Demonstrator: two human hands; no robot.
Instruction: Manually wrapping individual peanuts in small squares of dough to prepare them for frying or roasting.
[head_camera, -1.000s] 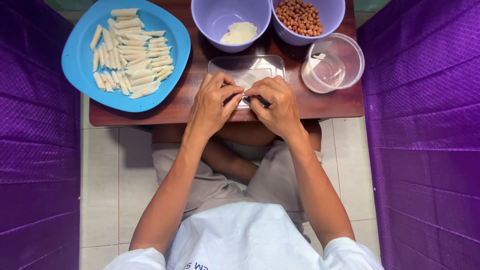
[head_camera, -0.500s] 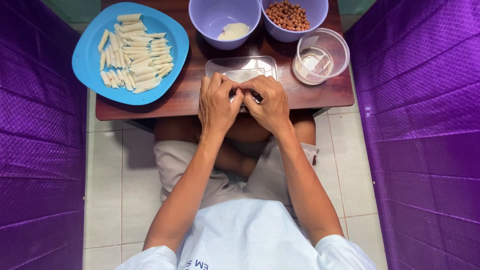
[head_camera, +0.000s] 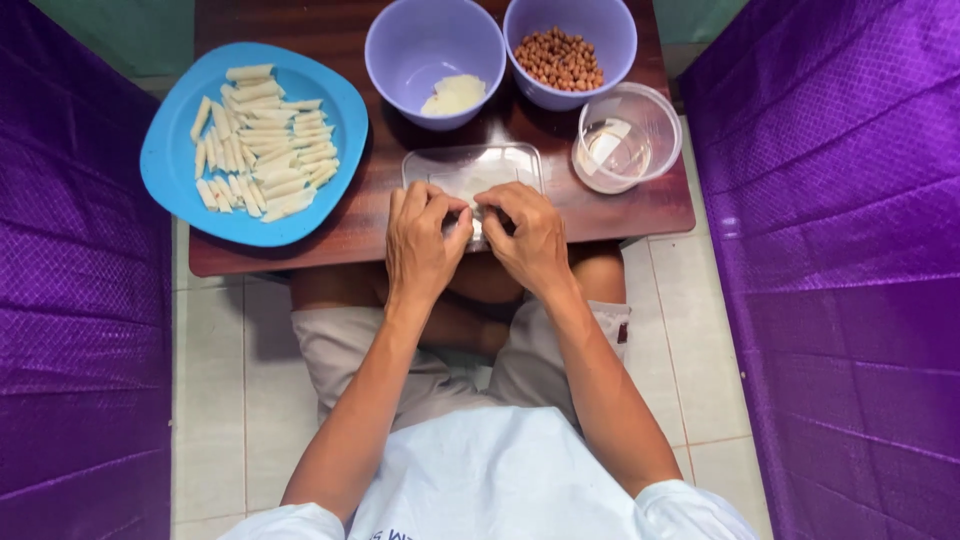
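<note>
Pale wrapper (head_camera: 478, 222) between both hands

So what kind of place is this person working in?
Probably a home floor-level food-prep spot rather than a commercial kitchen. The person sits cross-legged on a tiled floor at a low wooden table, with a blue plate of pale rolled sticks and a purple bowl of peanuts set out. Purple cloth hangs on both sides.

I see a dark wooden surface (head_camera: 620, 205) carrying a clear flat tray (head_camera: 470, 165), with a blue plate (head_camera: 180, 170) of pale rolled sticks to its left, two lilac bowls (head_camera: 400, 50) just behind it, and a clear round container (head_camera: 627, 137) to its right.
</note>
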